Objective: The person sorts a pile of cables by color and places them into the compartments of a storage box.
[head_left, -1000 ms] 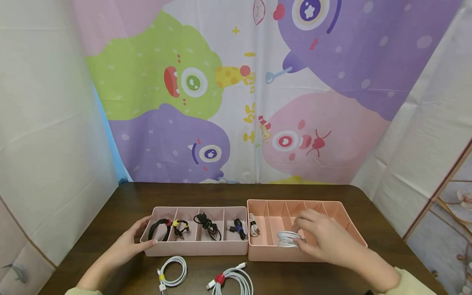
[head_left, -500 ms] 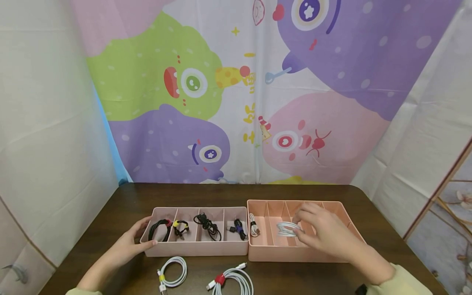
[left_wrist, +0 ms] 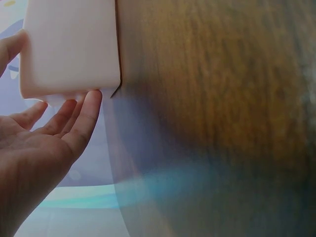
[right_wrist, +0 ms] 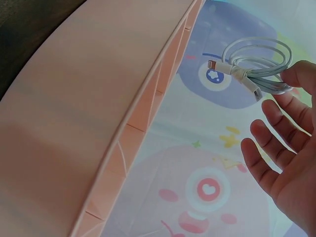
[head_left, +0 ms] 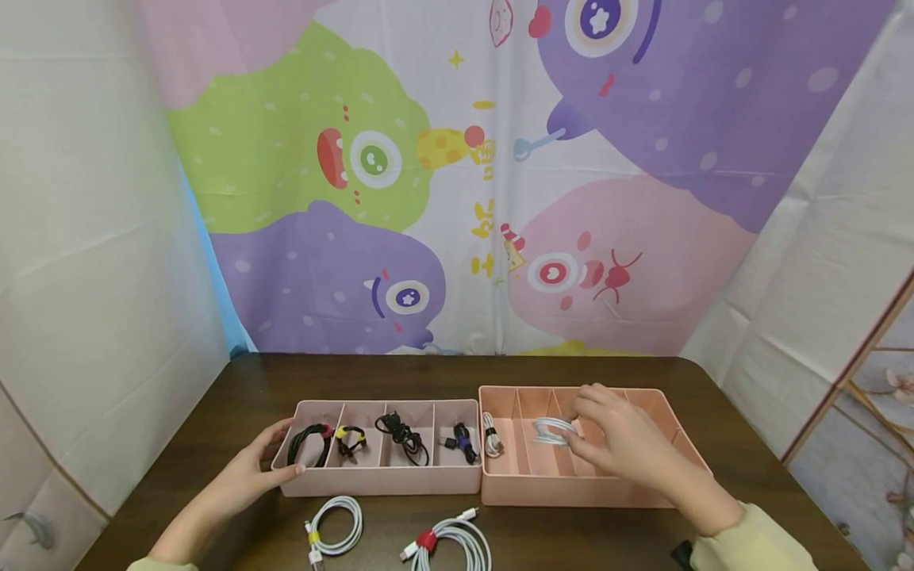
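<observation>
My right hand (head_left: 624,436) pinches a coiled white charging cable (head_left: 553,431) between thumb and forefinger. It hangs above the salmon-pink divided box (head_left: 571,492). In the right wrist view this charging cable (right_wrist: 256,69) shows its two plugs, and the other fingers of my right hand (right_wrist: 291,143) are spread apart. My left hand (head_left: 246,472) rests on the left end of the pale pink divided box (head_left: 378,481). Its thumb lies along the front corner; in the left wrist view, fairly straight fingers (left_wrist: 84,118) touch the end wall.
Black cables (head_left: 403,438) lie in the pale box's compartments. A white cable with a black tie (head_left: 491,436) lies in the salmon box's leftmost compartment. In front, on the dark table (head_left: 243,523), are white cables with a yellow tie (head_left: 336,527) and a red tie (head_left: 460,543).
My right hand has lifted the white charging cable up from low in the salmon box and moved slightly toward the back. The left hand and both boxes stay where they were.
</observation>
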The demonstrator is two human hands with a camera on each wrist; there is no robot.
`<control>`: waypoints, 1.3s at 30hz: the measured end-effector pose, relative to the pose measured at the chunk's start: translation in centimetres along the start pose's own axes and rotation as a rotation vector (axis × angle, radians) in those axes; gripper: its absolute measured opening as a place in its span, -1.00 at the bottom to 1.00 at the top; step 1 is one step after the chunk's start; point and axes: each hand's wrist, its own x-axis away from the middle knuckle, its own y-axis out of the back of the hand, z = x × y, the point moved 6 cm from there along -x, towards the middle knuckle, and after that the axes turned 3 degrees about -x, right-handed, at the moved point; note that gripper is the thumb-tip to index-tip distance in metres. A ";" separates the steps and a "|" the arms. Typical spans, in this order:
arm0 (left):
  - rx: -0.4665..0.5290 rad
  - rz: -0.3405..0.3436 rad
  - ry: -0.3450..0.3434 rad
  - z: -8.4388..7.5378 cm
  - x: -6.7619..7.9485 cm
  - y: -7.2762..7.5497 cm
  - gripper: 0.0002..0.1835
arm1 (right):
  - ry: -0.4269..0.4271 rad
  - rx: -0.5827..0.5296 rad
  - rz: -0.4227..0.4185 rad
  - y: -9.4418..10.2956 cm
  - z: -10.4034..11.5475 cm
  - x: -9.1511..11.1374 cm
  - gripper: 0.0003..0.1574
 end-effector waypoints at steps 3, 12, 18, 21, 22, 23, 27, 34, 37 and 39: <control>-0.001 0.003 0.006 0.1 0.0 0.0 -0.14 | -0.030 -0.006 0.014 -0.5 -0.4 0.0 -0.83; -0.001 0.002 0.006 0.1 0.0 0.0 -0.15 | -0.098 -0.037 0.044 -2.2 -1.7 0.2 -0.82; 0.005 0.005 0.015 0.1 0.0 0.0 -0.14 | -0.123 -0.033 0.052 -3.5 -2.5 0.6 -0.81; 0.001 0.003 0.011 0.2 0.0 0.0 -0.15 | -0.134 -0.040 0.064 -4.1 -2.7 0.9 -0.82; 0.000 0.003 0.010 0.2 0.0 0.0 -0.15 | -0.139 -0.040 0.068 -4.3 -2.8 1.0 -0.82; 0.000 0.002 0.010 0.2 0.0 0.0 -0.15 | -0.141 -0.045 0.072 -4.5 -2.9 1.0 -0.83; -0.003 0.001 0.010 0.2 0.0 0.0 -0.15 | -0.147 -0.066 0.086 -5.3 -3.3 1.3 -0.83; -0.002 0.005 0.018 0.1 0.0 0.0 -0.14 | -0.162 -0.068 0.092 -6.2 -4.0 1.2 -0.82; -0.004 0.006 0.022 0.1 0.0 0.0 -0.13 | -0.176 -0.088 0.105 -6.6 -4.3 1.1 -0.82; -0.009 0.005 0.022 0.1 0.1 0.0 -0.13 | -0.182 -0.096 0.113 -6.8 -4.3 1.0 -0.82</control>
